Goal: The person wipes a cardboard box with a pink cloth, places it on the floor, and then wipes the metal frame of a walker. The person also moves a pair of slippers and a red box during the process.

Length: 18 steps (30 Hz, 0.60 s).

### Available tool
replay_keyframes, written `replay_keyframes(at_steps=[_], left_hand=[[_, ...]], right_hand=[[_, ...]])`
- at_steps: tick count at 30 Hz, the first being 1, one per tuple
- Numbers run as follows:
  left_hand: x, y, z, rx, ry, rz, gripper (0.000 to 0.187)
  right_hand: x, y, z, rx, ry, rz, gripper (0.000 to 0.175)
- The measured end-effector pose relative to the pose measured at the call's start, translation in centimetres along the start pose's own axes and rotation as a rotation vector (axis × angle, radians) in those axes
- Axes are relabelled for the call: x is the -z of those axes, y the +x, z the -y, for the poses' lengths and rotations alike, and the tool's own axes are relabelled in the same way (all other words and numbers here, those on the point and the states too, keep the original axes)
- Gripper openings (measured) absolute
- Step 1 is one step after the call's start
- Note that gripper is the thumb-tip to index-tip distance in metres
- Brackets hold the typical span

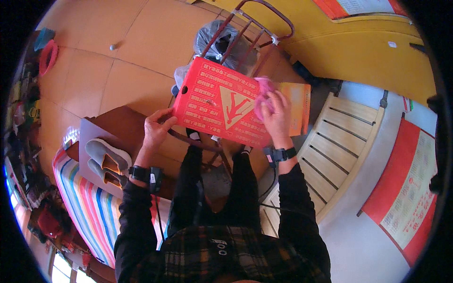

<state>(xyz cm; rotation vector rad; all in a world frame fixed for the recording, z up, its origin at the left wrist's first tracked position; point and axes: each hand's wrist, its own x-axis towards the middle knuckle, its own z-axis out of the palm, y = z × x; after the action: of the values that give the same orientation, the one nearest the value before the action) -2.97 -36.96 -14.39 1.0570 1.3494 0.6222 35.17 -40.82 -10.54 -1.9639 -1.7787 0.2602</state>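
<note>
In front of me a red cardboard shoebox is tilted over a metal-framed chair or rack; pale printing and a triangle design cover its face. My left hand grips the box's left edge, thumb on top. A bunched pink cloth is in my right hand, pressed against the right part of the box. An orange box or board shows beyond that hand. To the left, a pair of grey slip-on shoes with orange trim lies on a grey board.
Behind the shoebox rise dark red metal bars, with a clear plastic bag of dark items by them. A slatted wooden bench runs along the right wall. Striped cloth covers a surface at left. Cables hang from both wrist bands.
</note>
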Motion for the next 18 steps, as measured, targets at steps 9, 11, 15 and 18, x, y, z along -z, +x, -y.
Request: replay_keyframes(at_steps=[9,11,15,18], left_hand=[[-0.4,-0.1,-0.3,0.012,0.028,-0.019,0.034],[-0.3,-0.3,-0.7,0.024,0.053,0.008,0.034],[-0.4,-0.8,-1.6,0.021,0.087,0.002,0.034],[-0.4,-0.9,-1.8,-0.044,0.18,-0.016,0.034]], right_hand=[[-1.1,1.9,-0.9,-0.349,0.024,-0.061,0.027],[-1.5,2.7,-0.1,-0.282,-0.016,-0.042,0.026],[-2.8,3.8,2.7,-0.083,-0.037,-0.06,0.026],[-4.5,5.0,5.8,-0.013,0.103,-0.063,0.026]])
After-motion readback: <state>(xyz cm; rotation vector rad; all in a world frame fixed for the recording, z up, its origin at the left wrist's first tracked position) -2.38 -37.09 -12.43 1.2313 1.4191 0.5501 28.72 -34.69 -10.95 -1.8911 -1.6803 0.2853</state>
